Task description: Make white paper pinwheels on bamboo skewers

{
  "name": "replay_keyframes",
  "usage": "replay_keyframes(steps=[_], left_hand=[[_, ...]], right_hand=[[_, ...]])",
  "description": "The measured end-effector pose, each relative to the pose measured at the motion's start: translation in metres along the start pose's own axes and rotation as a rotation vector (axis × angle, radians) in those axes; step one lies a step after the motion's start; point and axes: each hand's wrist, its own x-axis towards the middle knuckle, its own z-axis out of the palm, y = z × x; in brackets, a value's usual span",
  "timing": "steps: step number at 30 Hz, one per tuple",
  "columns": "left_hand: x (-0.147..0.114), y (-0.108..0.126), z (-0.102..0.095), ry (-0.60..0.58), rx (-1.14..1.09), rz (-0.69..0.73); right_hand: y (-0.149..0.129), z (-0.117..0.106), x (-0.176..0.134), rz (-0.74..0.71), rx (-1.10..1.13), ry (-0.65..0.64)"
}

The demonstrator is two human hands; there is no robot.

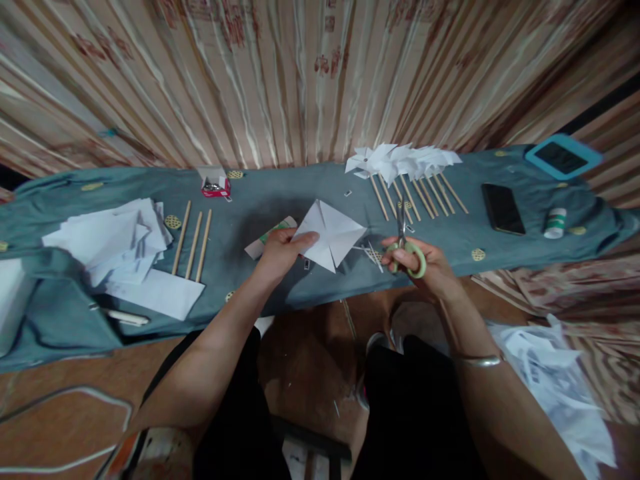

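Note:
My left hand (284, 250) pinches a white paper square (337, 233) by its left side, thumb on top. Slits run inward from the square's corners toward its middle. In my right hand (425, 263) is a pair of scissors (401, 233) with pale green handles, blades pointing away from me and apart from the paper. Under and beside my left hand lies a green and white box (257, 247). Thin white paper strips (376, 257) lie on the cloth between the square and my right hand.
Paper pinwheels (400, 162) on sticks lie at the back. Leftward are wooden sticks (191, 243), a paper stack (113, 233), a red box (216, 187) and a white pen-like tool (125, 317). Rightward are a phone (503, 209), a glue stick (555, 223) and a blue-framed device (564, 157).

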Motion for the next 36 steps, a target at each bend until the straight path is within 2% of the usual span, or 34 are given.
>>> replay_keyframes(steps=[2,5,12,15,17,19,22,25,28,33,36], left_hand=[[-0.003,-0.001,0.003,-0.088,0.024,-0.036],[-0.007,-0.002,0.008,-0.193,0.068,-0.057],[-0.014,-0.004,0.015,-0.296,0.075,-0.077],[-0.015,-0.002,0.018,-0.244,0.010,-0.121],[-0.016,-0.001,0.021,-0.177,-0.111,-0.158],[-0.016,0.000,0.026,-0.132,-0.291,-0.185],[-0.016,0.002,0.030,-0.134,-0.549,-0.207],[-0.016,0.005,0.031,-0.126,-0.679,-0.248],[-0.020,0.006,0.034,-0.107,-0.703,-0.278],[-0.036,0.003,0.047,-0.154,-0.607,-0.318],[-0.039,0.000,0.050,-0.088,-0.559,-0.333]], right_hand=[[0.001,0.002,0.005,-0.054,0.006,0.111],[0.002,0.008,0.008,-0.093,-0.014,0.156],[-0.001,0.022,0.006,0.030,-0.033,-0.020],[-0.001,0.030,0.006,0.063,-0.002,-0.047],[-0.001,0.035,0.006,0.060,0.018,-0.022],[-0.001,0.040,0.008,0.037,0.042,0.039],[0.002,0.047,0.012,-0.035,0.088,0.162],[0.004,0.050,0.017,-0.089,0.082,0.244],[0.006,0.052,0.021,-0.129,0.048,0.293],[0.006,0.062,0.027,-0.140,0.072,0.319],[0.007,0.070,0.029,-0.156,0.068,0.310]])
